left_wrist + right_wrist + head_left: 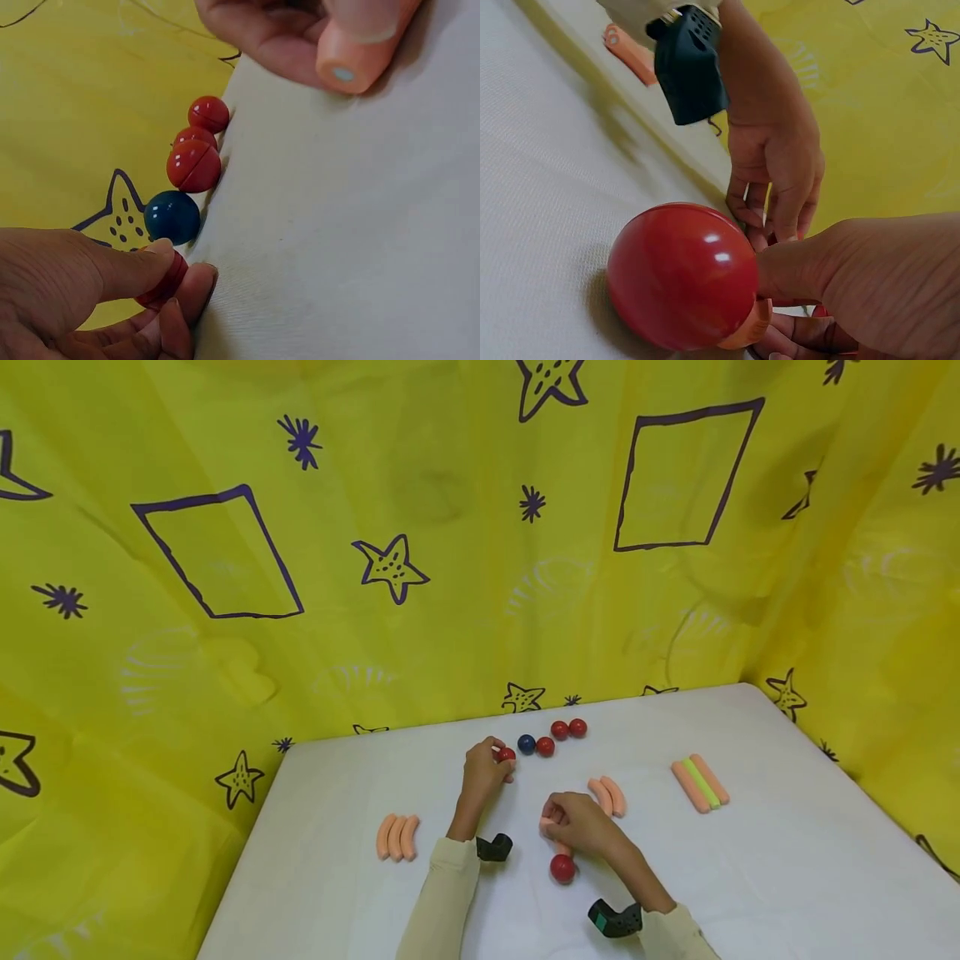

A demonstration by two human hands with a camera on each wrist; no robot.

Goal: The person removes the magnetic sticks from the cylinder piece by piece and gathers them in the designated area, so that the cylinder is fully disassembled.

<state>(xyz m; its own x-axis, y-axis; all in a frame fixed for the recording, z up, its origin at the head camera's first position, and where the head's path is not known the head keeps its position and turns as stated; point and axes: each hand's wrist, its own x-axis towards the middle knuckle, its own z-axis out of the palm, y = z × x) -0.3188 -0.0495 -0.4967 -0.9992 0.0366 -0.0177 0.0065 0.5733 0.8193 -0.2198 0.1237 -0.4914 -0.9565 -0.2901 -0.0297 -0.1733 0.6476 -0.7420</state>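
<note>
My left hand pinches a red ball between thumb and fingers near the back of the white table. Beside that ball sits a blue ball, with another red ball to its right. Nearer the front, my right hand holds a curved peach-coloured rod, which shows a pale spot on its end. A red ball is at the rod's near end; whether it is attached cannot be told. The fingers partly hide the rod.
Two more red balls lie at the back. Three curved peach rods lie left, and two curved rods lie beyond my right hand. Farther right are straight peach rods with a green rod between. A yellow patterned curtain borders the table.
</note>
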